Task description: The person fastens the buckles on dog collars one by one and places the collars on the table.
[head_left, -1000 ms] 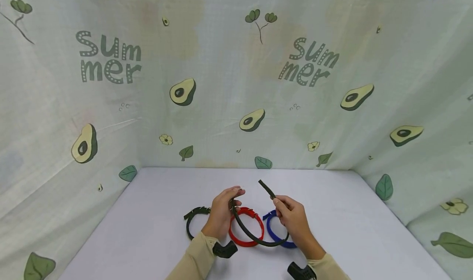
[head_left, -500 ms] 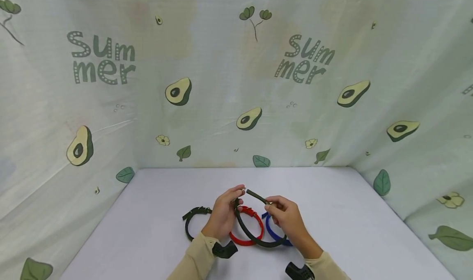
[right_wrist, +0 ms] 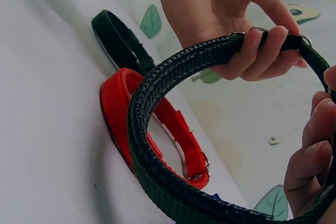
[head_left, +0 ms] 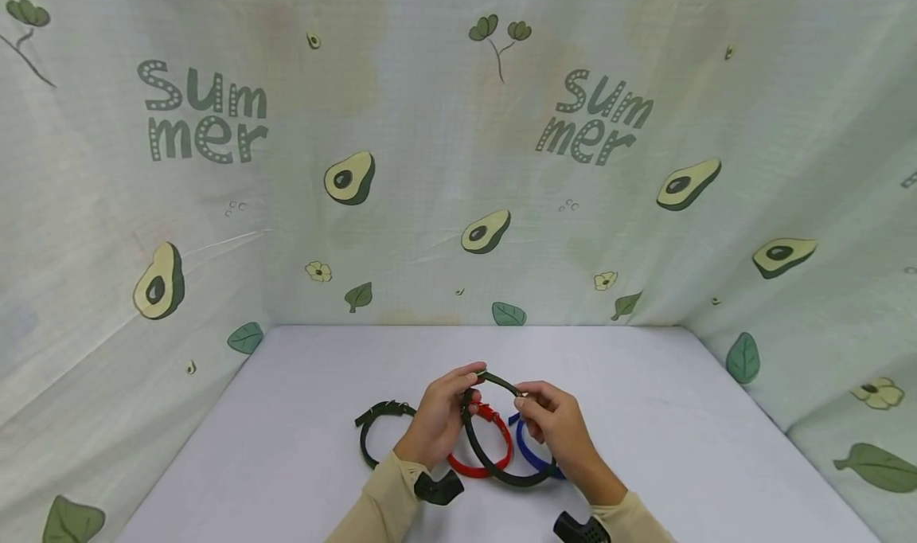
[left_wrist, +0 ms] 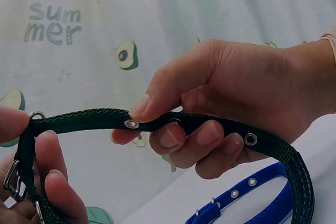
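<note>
A dark green pet collar (head_left: pixel 517 478) hangs in a loop between both hands, raised over the table. My left hand (head_left: pixel 435 423) grips its buckle end, where a metal buckle (left_wrist: pixel 13 182) and a D-ring (left_wrist: pixel 38 115) show beside the fingers. With thumb and fingers, my right hand (head_left: pixel 566 427) pinches the strap part with metal eyelets (left_wrist: pixel 251 139). The tip of that strap reaches the left thumb and fingers at the ring. In the right wrist view the padded band (right_wrist: pixel 137 111) curves round toward the right hand, dark and ribbed inside.
On the white table (head_left: pixel 680 447) lie a second dark green collar (head_left: pixel 365 441) at left, a red collar (head_left: pixel 510 447) in the middle and a blue collar (head_left: pixel 526 450) at right, partly behind the hands. A printed cloth (head_left: pixel 408 113) surrounds the table's back and sides.
The right hand has brought the strap end leftward and down, from pointing up and apart to meeting the left hand at the buckle end. The left hand has shifted slightly right.
</note>
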Available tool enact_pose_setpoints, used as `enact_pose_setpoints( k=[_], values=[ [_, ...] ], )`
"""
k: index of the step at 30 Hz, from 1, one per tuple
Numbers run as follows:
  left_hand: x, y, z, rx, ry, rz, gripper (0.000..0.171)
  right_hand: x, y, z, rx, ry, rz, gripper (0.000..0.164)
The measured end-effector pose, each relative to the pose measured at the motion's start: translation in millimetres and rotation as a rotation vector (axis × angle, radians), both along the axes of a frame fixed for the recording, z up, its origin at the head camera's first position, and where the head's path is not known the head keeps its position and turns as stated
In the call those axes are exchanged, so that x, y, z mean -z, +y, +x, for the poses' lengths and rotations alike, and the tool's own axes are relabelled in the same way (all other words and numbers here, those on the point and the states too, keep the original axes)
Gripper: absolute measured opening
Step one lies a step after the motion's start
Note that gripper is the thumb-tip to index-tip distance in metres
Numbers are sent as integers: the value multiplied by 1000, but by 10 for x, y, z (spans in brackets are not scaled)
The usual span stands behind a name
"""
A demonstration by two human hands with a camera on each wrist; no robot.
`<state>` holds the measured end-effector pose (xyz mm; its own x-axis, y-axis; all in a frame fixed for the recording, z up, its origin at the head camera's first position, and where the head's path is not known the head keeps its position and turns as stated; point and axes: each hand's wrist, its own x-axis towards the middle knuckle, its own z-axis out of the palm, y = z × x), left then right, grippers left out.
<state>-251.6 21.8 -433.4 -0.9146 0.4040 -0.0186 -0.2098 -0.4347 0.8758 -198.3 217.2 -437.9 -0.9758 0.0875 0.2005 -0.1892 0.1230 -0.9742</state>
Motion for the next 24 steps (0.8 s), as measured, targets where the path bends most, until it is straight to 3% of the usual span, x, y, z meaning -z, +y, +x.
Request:
enact_pose_setpoints(
  k=[8, 16, 24],
  values=[
    [-12, 5, 14, 17, 15, -6, 43, -6, -2, -4, -23, -15, -19, 18],
    [-3, 50, 42, 55, 72, -93, 38, -24, -39, 23, -51, 0, 12, 19],
    [-5, 107, 101, 28, 139, -180, 36, -18, -55, 27, -35, 32, 53, 22]
  ],
)
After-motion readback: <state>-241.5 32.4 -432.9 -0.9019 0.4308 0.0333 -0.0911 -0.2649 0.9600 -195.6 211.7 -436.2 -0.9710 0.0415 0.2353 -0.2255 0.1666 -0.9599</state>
